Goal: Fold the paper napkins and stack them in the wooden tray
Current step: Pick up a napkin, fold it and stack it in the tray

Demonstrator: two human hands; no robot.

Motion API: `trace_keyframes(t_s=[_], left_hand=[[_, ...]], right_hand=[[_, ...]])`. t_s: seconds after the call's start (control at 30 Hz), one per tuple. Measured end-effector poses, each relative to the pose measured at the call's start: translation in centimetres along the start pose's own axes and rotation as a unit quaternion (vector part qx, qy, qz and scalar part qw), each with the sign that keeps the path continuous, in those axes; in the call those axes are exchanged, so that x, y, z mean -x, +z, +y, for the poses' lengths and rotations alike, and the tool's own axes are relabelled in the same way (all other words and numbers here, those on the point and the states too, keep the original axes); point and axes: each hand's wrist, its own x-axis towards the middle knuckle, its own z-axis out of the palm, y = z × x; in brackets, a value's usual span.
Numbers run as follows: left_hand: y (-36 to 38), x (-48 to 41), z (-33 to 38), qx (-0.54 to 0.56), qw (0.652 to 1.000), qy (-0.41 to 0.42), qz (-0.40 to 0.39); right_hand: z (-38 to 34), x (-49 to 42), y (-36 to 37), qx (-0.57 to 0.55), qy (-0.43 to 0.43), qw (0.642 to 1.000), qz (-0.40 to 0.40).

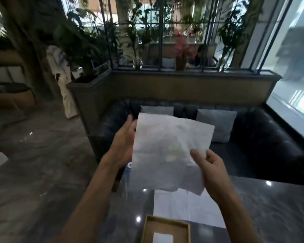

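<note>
Napkin (168,151), white and unfolded, hangs in the air between both hands, above the dark glossy table (270,204). Right hand (212,171) pinches its right edge low down, thumb on the near face and fingers curled shut behind the sheet. Left hand (124,137) is at the left edge higher up, fingers extended along it and partly hidden by the paper; whether they close on the sheet I cannot tell. Below the right-hand grip the napkin's lower corner droops loose. Straight beneath the held sheet, more napkins (186,207) lie flat on the table. Nearer than those, under and between the forearms, sits the tray (147,228), wooden, with one small folded napkin (162,238) lying inside it. Beyond the grip, a black sofa (261,137) carries two pale cushions (218,123).
</note>
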Motion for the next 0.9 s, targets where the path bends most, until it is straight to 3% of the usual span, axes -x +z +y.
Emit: trace_keyframes(t_s=[0.07, 0.13, 0.3, 0.4, 0.47, 0.63, 0.9], left_hand=[[0.2, 0.3, -2.2, 0.026, 0.998, -0.057, -0.022], [1.2, 0.8, -4.5, -0.017, 0.996, -0.081, -0.024], [6.1, 0.4, -5.6, -0.206, 0.978, 0.019, -0.027], [8.5, -0.6, -5.2, -0.244, 0.967, 0.061, 0.027], [9.6, -1.3, -5.5, -0.256, 0.963, 0.066, 0.059], [11.1, -2.4, -6.7, -0.250, 0.966, 0.024, 0.058], [11.5, -2.4, -7.3, -0.244, 0.969, 0.013, 0.050]], right_hand=[[-2.0, -0.1, -1.4, 0.006, -0.017, 1.000, 0.018], [-3.2, -0.1, -3.0, 0.022, -0.018, 0.999, 0.033], [-4.8, -0.9, -7.1, 0.053, -0.004, 0.996, 0.067], [-6.2, -0.9, -9.8, 0.075, 0.013, 0.997, 0.023], [-7.2, -0.7, -11.6, 0.070, 0.016, 0.997, 0.002], [-7.8, -0.5, -14.7, 0.111, -0.015, 0.993, 0.036], [-7.9, -0.8, -16.6, 0.125, 0.015, 0.992, -0.027]])
